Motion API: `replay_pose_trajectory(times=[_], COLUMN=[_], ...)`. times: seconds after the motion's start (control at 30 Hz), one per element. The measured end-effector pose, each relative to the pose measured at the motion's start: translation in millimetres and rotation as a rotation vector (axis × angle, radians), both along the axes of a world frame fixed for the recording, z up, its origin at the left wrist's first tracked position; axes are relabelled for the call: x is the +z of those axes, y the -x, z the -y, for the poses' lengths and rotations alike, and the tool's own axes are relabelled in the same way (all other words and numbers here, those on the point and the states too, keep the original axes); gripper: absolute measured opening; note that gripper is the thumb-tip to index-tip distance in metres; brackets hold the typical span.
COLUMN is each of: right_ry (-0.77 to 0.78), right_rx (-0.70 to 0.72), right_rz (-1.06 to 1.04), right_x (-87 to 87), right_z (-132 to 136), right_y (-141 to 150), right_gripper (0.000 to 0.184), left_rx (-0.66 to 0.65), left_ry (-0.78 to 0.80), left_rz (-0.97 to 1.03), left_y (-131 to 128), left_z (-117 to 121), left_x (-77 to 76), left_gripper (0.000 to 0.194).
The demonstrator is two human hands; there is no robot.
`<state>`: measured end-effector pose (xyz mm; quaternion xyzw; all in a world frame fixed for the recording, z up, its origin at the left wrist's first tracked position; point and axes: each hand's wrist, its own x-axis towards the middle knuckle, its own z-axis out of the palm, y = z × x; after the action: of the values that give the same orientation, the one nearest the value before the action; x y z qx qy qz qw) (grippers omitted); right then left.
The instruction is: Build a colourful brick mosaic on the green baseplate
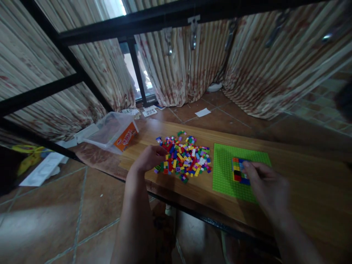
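My left hand (147, 158) is at the left edge of a heap of small colourful building bricks (189, 157), its fingers slightly bent and apart, with no brick seen in them. My right hand (271, 183) is over a green studded baseplate (222, 168), thumb and fingers pinched together. Under its fingertips lies a block of joined bricks (237, 170) in red, yellow, orange, black and blue, fixed on the baseplate. The hand covers the right part of this block. Whatever the pinch holds, if anything, is hidden.
Both the heap and the baseplate lie on a long wooden table (310, 176). A clear plastic box (110, 128) with an orange label stands at its left end. Patterned curtains (178, 69) hang behind a dark metal frame. Papers (202, 112) lie on the tiled floor.
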<state>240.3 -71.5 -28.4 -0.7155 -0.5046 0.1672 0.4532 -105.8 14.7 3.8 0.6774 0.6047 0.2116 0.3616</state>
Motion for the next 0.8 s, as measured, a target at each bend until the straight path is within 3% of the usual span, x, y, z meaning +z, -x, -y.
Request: replay_pose_trajectory(times=[0.2,0.4,0.8], right_ry=[0.011,-0.107,-0.162], right_rx=[0.067,0.404,0.641], right_rz=[0.081,0.152,0.228], right_x=[-1.5,3.4,-7.5], right_z=[2.6,10.6,24.0], right_y=[18.5,58.3,100.0], right_gripper=[0.037,0.025,0.019], left_rx=[-0.072,-0.075,-0.038], left_ry=[0.031,0.07,-0.02], left_rz=[-0.077,-0.061,-0.201], left_y=[-3.7,-18.1,-40.5], left_z=[2.8,1.9,-4.2], left_x=[2.3,0.6,-8.0], left_gripper=[0.02,0.022,0.02])
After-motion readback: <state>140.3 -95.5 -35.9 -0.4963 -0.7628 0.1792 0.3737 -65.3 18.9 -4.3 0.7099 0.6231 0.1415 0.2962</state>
